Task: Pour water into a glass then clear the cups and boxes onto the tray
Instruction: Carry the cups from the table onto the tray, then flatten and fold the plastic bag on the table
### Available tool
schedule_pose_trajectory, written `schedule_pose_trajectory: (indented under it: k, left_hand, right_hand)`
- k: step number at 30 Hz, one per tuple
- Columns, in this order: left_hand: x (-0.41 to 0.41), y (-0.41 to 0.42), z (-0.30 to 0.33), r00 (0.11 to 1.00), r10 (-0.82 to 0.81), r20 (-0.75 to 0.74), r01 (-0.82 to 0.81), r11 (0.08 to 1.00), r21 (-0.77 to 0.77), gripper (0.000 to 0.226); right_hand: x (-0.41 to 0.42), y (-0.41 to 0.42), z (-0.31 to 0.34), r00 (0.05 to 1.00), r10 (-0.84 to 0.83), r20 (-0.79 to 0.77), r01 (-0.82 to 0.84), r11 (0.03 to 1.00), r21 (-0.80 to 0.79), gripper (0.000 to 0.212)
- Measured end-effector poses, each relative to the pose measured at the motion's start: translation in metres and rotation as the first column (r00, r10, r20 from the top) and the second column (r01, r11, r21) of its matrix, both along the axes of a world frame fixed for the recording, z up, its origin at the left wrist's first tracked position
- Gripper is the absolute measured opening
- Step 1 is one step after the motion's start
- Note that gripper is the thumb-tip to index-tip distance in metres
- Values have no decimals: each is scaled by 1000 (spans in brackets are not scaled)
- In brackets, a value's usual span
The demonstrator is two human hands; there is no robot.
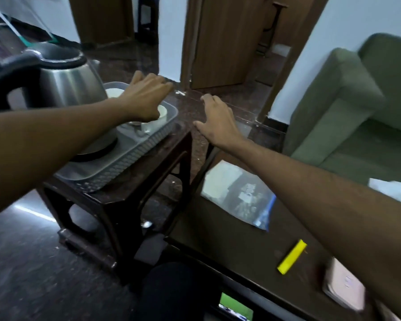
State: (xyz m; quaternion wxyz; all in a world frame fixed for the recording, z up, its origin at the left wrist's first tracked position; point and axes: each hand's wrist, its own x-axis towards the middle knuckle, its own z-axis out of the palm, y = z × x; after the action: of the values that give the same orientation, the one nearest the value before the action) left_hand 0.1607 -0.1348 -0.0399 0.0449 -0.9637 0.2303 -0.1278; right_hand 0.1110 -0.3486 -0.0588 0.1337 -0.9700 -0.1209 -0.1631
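A grey plastic tray [134, 154] sits on a small dark wooden side table [148, 179]. On the tray stand a steel electric kettle [70, 84] with a black handle and several white cups [162, 111], partly hidden. My left hand [146, 96] hovers over the cups at the tray's far end, fingers spread, holding nothing. My right hand [215, 119] reaches out over the gap past the side table's right edge, fingers apart and empty. The view is blurred by motion.
A dark low table [241, 246] at the lower right carries a clear zip bag [239, 193], a yellow lighter [292, 256] and a pinkish box [344, 286]. A green sofa [357, 107] stands at the right. A wooden door [222, 40] is ahead.
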Motion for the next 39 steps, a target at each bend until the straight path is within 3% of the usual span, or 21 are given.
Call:
schedule_pose_trajectory:
  k: [10,20,26,32,36,39]
  left_hand:
    - [-77,-159,14,982,-182,-45,166,956,-240,80]
    - [-205,-318,-65,905,-314,-287,170,886,-431,81]
    - [-261,-353,-111,831,-353,-430,138,880,-455,91]
    - [-308,-380,-139,801,-336,-496,115,899,-422,109]
    - [-327,-389,-146,806,-317,-501,85,898,-432,116]
    - [-318,-379,-142,834,-318,-450,58,862,-503,102]
  right_hand:
    - [-102,-195,8,957,-281,-76,281,960,-6,63]
    - [-225,-306,-31,894,-406,-189,421,906,45,54]
    - [-292,-351,-54,829,-436,-350,471,882,17,56]
    - [-349,-383,-60,752,-381,-537,409,910,-73,58]
    - [-357,-386,-66,754,-359,-551,389,919,-65,57]
    - [-344,-379,-69,793,-353,-497,382,923,-47,57]
